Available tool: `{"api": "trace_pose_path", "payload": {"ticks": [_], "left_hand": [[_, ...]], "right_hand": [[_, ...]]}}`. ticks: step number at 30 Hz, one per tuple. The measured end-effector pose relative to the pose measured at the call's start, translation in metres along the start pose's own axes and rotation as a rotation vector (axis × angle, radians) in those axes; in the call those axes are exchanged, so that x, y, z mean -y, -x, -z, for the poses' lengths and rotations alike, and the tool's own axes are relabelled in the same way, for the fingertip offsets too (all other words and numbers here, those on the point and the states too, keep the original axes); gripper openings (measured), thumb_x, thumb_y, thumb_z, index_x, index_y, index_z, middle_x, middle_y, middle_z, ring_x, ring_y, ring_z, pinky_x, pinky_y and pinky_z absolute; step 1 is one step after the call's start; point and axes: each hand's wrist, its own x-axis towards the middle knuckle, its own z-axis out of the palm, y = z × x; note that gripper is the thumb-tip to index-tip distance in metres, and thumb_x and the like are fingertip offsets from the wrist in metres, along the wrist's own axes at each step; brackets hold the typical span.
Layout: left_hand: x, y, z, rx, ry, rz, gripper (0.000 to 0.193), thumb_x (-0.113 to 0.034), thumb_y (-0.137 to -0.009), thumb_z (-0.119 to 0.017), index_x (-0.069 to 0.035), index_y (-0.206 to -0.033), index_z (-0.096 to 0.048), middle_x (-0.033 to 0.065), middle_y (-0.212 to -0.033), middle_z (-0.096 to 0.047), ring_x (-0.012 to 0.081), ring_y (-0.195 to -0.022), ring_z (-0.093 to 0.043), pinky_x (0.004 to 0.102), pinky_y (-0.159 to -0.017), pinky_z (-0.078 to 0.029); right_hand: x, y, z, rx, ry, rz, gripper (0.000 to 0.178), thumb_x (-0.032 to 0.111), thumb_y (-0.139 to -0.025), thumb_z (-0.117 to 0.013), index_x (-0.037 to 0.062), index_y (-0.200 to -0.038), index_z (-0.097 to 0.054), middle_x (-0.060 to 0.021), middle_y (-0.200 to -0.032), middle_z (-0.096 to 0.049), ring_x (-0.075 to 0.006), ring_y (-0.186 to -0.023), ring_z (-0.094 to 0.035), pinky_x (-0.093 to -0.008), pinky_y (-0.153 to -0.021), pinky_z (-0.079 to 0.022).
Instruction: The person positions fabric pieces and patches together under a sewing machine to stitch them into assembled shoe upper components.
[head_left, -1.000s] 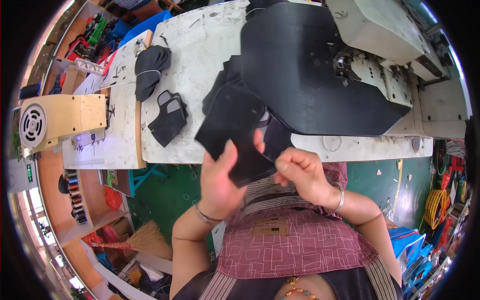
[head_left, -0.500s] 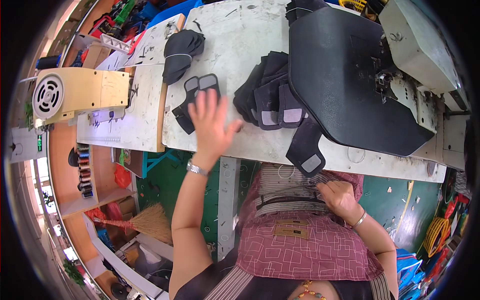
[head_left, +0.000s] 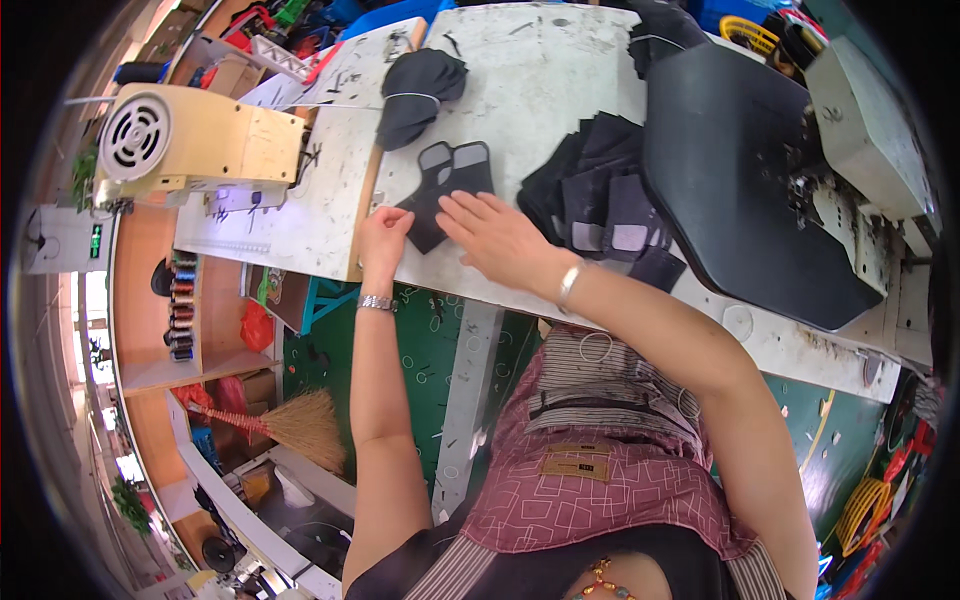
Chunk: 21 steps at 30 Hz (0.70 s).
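Here, closest to me, my patterned apron [head_left: 600, 490] fills the lower view, with both forearms reaching up from it toward the table [head_left: 520, 80]. Down on the floor to my left lies a broom [head_left: 290, 425].

My left hand [head_left: 383, 238] sits at the table's near edge, fingers curled loosely against the lower corner of the black cut pieces [head_left: 445, 190]; whether it pinches them or only touches them I cannot tell. A watch [head_left: 377, 302] circles that wrist. My right hand [head_left: 495, 238] lies flat and open, palm down, fingers spread, pressing on the right side of the same pieces, gripping nothing. A bangle [head_left: 568, 283] rides on that wrist.

The cut pieces lie flat on the table near its front edge, between my two hands, their two rounded tabs pointing away from me.

Just right of my right hand sits a stack [head_left: 600, 205] of more black pieces, some with grey patches. Beyond it spreads the large black plate [head_left: 740, 190], with the sewing machine [head_left: 860, 120] at its far right.

Farther out, a dark bundle [head_left: 415, 90] tied with string rests past the cut pieces, and a cream motor box [head_left: 190, 140] stands to the far left.
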Motion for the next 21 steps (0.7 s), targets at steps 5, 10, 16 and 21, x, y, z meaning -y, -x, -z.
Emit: {"api": "trace_pose_path", "payload": {"ticks": [5,10,16,21], "left_hand": [[0.001,0.007,0.007,-0.331,0.785,0.165,0.016,-0.015,-0.089,-0.067,0.0,-0.088,-0.064,0.0014,-0.068,-0.06,0.0104,-0.056,-0.054,0.0254,-0.054,-0.045],[0.008,0.02,0.051,-0.166,0.666,0.109,0.022,-0.022,-0.092,-0.066,-0.001,-0.087,-0.062,0.0018,-0.065,-0.058,0.0106,-0.049,-0.05,0.0286,-0.048,-0.043],[-0.024,0.069,0.064,0.271,-0.286,-0.521,0.017,-0.016,-0.093,-0.063,-0.001,-0.085,-0.063,0.0058,-0.07,-0.063,0.0094,-0.058,-0.056,0.0286,-0.054,-0.043],[-0.084,0.056,0.03,-0.056,0.172,-0.2,0.009,-0.009,-0.088,-0.068,-0.001,-0.085,-0.064,0.0074,-0.07,-0.062,0.0141,-0.063,-0.056,0.0271,-0.06,-0.044]], "right_hand": [[0.001,-0.023,-0.021,0.376,0.038,-0.164,0.07,0.032,-0.085,-0.068,-0.001,-0.141,-0.041,-0.0185,-0.15,-0.038,-0.0315,-0.14,-0.034,-0.0419,-0.113,-0.031],[-0.003,-0.021,-0.022,0.366,0.053,-0.159,0.072,0.032,-0.084,-0.069,-0.0015,-0.141,-0.041,-0.0191,-0.15,-0.037,-0.0321,-0.14,-0.035,-0.0426,-0.112,-0.032],[0.01,-0.002,0.007,0.035,-0.07,-0.047,0.059,0.019,-0.079,-0.074,0.0059,-0.131,-0.05,-0.0182,-0.142,-0.044,-0.0322,-0.131,-0.044,-0.0414,-0.104,-0.04],[0.042,0.108,0.071,0.102,-0.234,-0.05,0.053,0.018,-0.076,-0.073,0.0035,-0.123,-0.055,-0.015,-0.124,-0.058,-0.0312,-0.112,-0.057,-0.0414,-0.094,-0.047]]}}
